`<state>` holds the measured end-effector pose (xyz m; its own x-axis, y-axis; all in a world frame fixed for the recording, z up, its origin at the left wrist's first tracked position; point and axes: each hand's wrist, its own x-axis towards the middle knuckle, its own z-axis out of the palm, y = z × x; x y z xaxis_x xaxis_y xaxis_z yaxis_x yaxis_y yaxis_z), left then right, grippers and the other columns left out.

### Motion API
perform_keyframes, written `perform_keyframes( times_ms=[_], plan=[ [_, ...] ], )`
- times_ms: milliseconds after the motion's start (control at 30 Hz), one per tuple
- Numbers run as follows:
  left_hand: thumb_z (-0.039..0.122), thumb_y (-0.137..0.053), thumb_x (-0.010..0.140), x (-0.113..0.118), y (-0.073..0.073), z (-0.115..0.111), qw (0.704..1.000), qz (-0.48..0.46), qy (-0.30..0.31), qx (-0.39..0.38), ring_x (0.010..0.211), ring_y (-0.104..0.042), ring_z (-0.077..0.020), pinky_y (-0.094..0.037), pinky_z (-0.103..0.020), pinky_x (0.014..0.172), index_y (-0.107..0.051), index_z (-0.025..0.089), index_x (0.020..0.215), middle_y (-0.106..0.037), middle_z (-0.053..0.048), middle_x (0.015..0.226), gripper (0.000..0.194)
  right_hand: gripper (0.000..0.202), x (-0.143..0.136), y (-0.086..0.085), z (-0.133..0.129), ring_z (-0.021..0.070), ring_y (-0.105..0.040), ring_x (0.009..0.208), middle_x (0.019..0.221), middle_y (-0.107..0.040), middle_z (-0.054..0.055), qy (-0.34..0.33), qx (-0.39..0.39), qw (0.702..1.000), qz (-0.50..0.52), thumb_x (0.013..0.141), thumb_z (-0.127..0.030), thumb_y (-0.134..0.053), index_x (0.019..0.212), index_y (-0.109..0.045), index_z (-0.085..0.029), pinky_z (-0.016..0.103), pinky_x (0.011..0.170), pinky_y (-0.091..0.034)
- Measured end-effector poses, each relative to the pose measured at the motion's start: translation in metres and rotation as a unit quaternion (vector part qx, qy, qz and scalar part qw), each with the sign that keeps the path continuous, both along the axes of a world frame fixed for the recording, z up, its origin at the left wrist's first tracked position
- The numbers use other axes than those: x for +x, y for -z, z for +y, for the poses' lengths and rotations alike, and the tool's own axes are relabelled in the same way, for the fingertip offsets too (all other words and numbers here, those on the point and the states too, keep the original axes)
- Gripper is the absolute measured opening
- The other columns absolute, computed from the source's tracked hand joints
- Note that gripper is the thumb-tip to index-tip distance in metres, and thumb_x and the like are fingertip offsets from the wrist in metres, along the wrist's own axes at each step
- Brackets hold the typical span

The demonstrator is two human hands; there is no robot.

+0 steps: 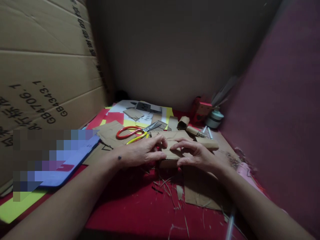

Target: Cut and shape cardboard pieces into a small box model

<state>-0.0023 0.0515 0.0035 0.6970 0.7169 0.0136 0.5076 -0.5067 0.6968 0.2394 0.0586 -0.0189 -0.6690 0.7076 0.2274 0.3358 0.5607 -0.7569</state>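
A small folded piece of brown cardboard (172,154) lies between my two hands in the head view, with its front edge bent down. My left hand (151,150) grips its left end, thumb in front and fingers curled behind. At the right end, my right hand (193,153) rests its fingertips on top with the thumb on the front edge. Larger flat cardboard (200,188) lies under my right wrist. Scissors (135,132) with red and yellow handles lie with blades apart beyond my left hand.
Thin scraps (170,188) litter the red tabletop (130,206). On the left are a blue tablet-like device (62,173), partly pixelated, and a big carton (50,66). Cardboard rolls (183,122), a mint-green container (215,118) and a pink glue gun (246,173) are on the right.
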Motion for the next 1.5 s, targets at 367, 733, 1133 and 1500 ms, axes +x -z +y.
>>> perform_keyframes(
  times_ms=[367, 733, 1133, 1500],
  plan=[
    [0.038, -0.049, 0.084, -0.004, -0.001, 0.003, 0.999, -0.005, 0.013, -0.042, 0.076, -0.047, -0.0144, -0.036, -0.025, 0.067, -0.044, 0.023, 0.104, -0.050, 0.001, 0.084, 0.025, 0.035, -0.001, -0.001, -0.003, 0.0191, -0.053, 0.096, 0.108, -0.056, 0.001, 0.006, -0.011, 1.000, 0.014, 0.073, -0.033, -0.072, 0.107, -0.064, -0.034, 0.034, 0.083, -0.046],
    [0.022, -0.062, 0.073, -0.009, 0.006, 0.006, 0.977, -0.081, 0.042, -0.191, 0.069, -0.054, -0.0139, -0.041, -0.024, 0.059, -0.038, 0.022, 0.113, -0.055, 0.001, 0.081, 0.047, 0.033, -0.002, 0.001, -0.003, 0.0208, -0.052, 0.101, 0.111, -0.056, 0.002, 0.015, -0.010, 1.000, 0.010, 0.073, -0.030, -0.071, 0.105, -0.064, -0.032, 0.035, 0.084, -0.044],
    [0.019, -0.062, 0.076, -0.010, -0.004, 0.003, 0.951, -0.266, 0.005, -0.157, 0.080, -0.058, -0.0135, -0.047, -0.027, 0.066, -0.046, 0.019, 0.112, -0.055, -0.006, 0.107, 0.040, 0.037, 0.011, 0.003, 0.001, 0.0183, -0.059, 0.083, 0.094, -0.065, 0.001, 0.069, -0.257, 0.927, 0.266, 0.053, -0.033, -0.082, 0.086, -0.068, -0.028, 0.033, 0.073, -0.047],
    [0.020, -0.067, 0.071, -0.006, 0.004, 0.003, 0.950, -0.243, 0.071, -0.185, 0.089, -0.059, -0.0203, -0.044, -0.031, 0.072, -0.044, 0.017, 0.122, -0.062, -0.008, 0.102, 0.056, 0.034, 0.012, 0.001, -0.001, 0.0137, -0.060, 0.073, 0.088, -0.067, -0.002, 0.007, -0.286, 0.905, 0.316, 0.056, -0.033, -0.081, 0.088, -0.069, -0.029, 0.029, 0.071, -0.048]
  ],
)
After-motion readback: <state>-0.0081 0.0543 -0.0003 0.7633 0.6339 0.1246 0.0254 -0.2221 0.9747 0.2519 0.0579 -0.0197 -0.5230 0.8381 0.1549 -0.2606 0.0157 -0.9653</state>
